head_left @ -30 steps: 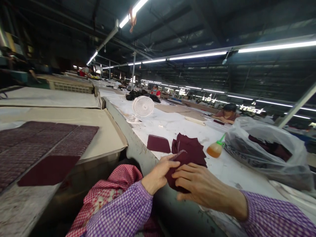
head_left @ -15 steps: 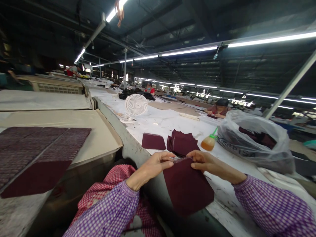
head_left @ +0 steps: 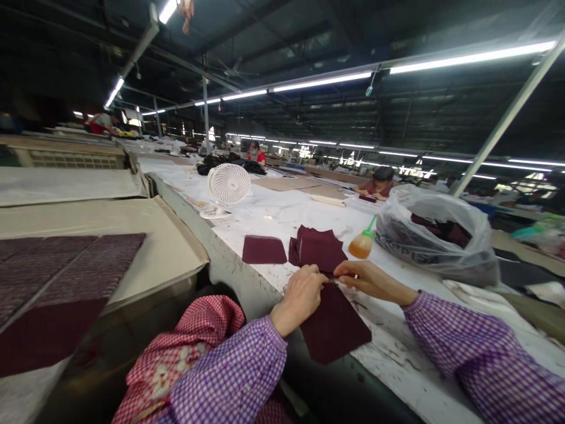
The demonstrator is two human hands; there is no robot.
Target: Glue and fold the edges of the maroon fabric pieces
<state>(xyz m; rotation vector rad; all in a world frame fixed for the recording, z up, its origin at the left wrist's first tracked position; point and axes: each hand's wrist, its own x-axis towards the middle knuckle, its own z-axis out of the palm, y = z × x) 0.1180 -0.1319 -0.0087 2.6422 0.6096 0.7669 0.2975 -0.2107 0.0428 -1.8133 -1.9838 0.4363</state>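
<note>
A dark maroon fabric piece (head_left: pixel 336 330) lies at the table's front edge, its near end hanging over. My left hand (head_left: pixel 304 297) is closed on its upper edge, fingers curled, knuckles up. Close beside it, my right hand (head_left: pixel 364 280) pinches the same edge near the upper corner. What exactly is between the fingertips is partly hidden. Just beyond my hands sits a stack of maroon fabric pieces (head_left: pixel 320 248). To its left one single maroon piece (head_left: pixel 263 249) lies flat.
Right of the stack stands a glue bottle (head_left: pixel 361 244) with a green nozzle. Farther right is a clear plastic bag (head_left: pixel 441 259) holding dark cloth. A white fan (head_left: pixel 229 184) stands at the back left. Striped maroon panels (head_left: pixel 83 265) lie on the left table. Other people work across the table.
My left hand has moved right and turned knuckles up, closer to my right hand along the fabric edge. The view has shifted slightly, so the surroundings appear farther left.
</note>
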